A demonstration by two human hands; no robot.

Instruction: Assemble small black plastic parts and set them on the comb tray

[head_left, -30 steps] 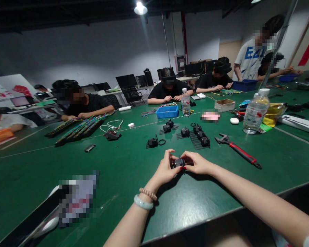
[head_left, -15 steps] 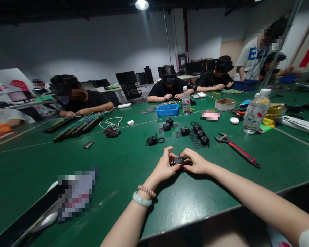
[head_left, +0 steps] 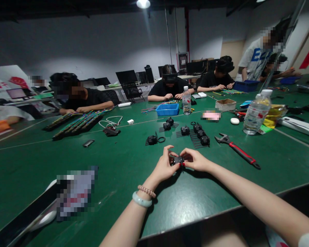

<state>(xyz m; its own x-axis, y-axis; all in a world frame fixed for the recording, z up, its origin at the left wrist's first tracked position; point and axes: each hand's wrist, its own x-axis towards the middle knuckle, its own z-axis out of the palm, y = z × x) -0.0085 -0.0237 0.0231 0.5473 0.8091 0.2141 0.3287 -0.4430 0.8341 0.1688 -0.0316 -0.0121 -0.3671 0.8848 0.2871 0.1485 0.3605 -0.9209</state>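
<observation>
My left hand [head_left: 164,166] and my right hand [head_left: 195,160] meet over the green table [head_left: 123,178], fingers pinched from both sides on a small black part [head_left: 178,160]. The left wrist wears a pale bangle and a bead bracelet. Beyond the hands lie several similar black parts [head_left: 201,133] on dark comb-like strips, with one more black part [head_left: 151,140] next to a ring at the left. A red-handled adjustable wrench [head_left: 237,150] lies to the right of my hands.
A water bottle [head_left: 256,112] and yellow packets stand at right. A blue tray [head_left: 167,110], a second bottle [head_left: 186,100] and a cardboard box [head_left: 225,104] sit further back. Several people work round the table; coloured wire bundles [head_left: 77,122] lie at left. A blurred object [head_left: 74,193] lies near left.
My hands stay together on the black part, with the fingers shifting slightly. The view has tilted a little.
</observation>
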